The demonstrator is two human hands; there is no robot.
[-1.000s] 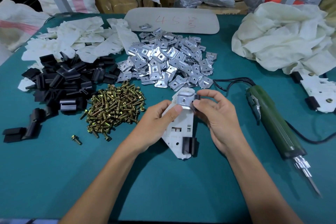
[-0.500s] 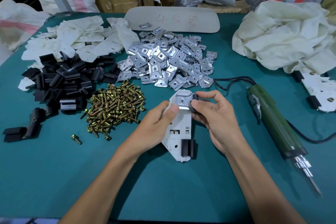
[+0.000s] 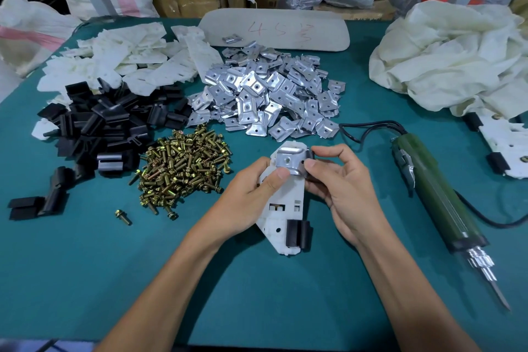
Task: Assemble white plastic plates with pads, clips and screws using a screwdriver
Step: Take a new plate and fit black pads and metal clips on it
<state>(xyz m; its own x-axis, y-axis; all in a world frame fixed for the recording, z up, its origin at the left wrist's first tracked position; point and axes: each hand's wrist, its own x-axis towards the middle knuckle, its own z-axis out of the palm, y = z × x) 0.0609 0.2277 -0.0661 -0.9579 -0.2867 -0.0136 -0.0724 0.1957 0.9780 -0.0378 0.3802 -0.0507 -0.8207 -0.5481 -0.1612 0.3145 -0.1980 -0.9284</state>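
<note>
Plate (image 3: 283, 198) | in left hand (image 3: 246, 196) | right hand (image 3: 343, 188) pinches pad (image 3: 311, 155) beside clip (image 3: 288, 159)

Red "45" on beige board (image 3: 274, 31)

Bare left hand (image 3: 248, 197) and right hand (image 3: 345, 191), bare forearms (image 3: 177, 274), slim fingers (image 3: 328, 149) with short nails.

White plate (image 3: 281, 208), black pads (image 3: 103, 120), brass screws (image 3: 183, 171).
</note>
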